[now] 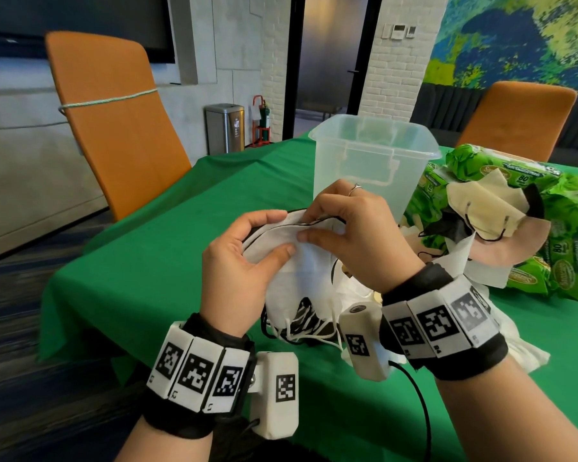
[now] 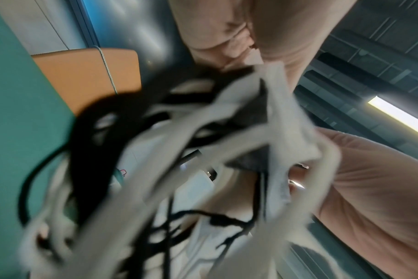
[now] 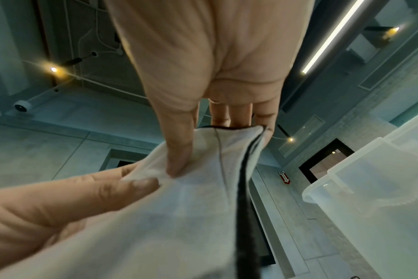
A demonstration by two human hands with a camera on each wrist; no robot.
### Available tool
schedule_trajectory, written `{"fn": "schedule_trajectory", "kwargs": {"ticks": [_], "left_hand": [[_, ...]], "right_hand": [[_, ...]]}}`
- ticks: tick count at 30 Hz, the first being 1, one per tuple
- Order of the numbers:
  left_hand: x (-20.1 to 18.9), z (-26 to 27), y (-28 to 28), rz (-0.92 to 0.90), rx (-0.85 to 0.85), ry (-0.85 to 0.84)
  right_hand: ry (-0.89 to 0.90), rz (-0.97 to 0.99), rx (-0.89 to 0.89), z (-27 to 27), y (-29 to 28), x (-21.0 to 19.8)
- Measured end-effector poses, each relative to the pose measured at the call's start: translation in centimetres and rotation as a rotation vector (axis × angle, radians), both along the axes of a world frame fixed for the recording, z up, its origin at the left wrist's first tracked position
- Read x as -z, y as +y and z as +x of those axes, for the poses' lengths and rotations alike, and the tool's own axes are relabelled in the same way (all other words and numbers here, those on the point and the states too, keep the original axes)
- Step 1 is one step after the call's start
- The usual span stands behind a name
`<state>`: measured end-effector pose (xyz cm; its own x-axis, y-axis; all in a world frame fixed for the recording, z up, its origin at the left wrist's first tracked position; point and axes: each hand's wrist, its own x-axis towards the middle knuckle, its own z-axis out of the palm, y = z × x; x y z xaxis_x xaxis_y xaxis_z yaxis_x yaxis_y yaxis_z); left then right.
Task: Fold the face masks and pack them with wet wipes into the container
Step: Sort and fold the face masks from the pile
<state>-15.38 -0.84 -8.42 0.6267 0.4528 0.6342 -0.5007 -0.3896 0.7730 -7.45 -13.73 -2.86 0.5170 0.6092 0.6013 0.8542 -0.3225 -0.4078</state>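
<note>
My left hand [image 1: 244,261] and right hand [image 1: 354,235] both pinch the masks [image 1: 301,261]; I fear dangling loops [image 1: 301,325] snagging, spoiling the fold.

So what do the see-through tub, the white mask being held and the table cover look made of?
Clear square tub: translucent matt plastic, cloth showing through. White face mask held by both hands: soft non-woven fabric, probably; it creases limply. Green table cover: matt woven cloth, draping at the edge.
</note>
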Motion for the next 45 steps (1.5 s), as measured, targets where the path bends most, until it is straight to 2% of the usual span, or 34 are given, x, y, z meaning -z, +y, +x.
{"fn": "schedule_trajectory", "kwargs": {"ticks": [8,14,18,23,33,40,45], "left_hand": [[0.0,-0.1,-0.4,-0.016,0.070,0.020],[0.1,0.1,-0.3,-0.045,0.038,0.012],[0.1,0.2,0.0,-0.131,0.006,-0.024],[0.2,0.4,0.4,-0.213,-0.002,-0.037],[0.6,0.3,1.3,-0.079,-0.063,0.063],[-0.1,-0.2,1.2,-0.037,0.060,0.087],[-0.3,-0.3,1.1,0.018,0.081,0.065]], "right_hand": [[0.237,0.016,-0.060,-0.2,0.1,-0.5],[0.321,0.109,-0.092,0.0,0.2,-0.3],[0.395,0.231,-0.092,0.2,-0.1,0.4],[0.620,0.252,-0.117,0.1,-0.5,0.7],[0.548,0.330,-0.055,0.0,-0.2,1.1],[0.530,0.288,-0.016,0.1,-0.1,0.9],[0.509,0.265,0.012,-0.2,-0.3,0.7]]}}
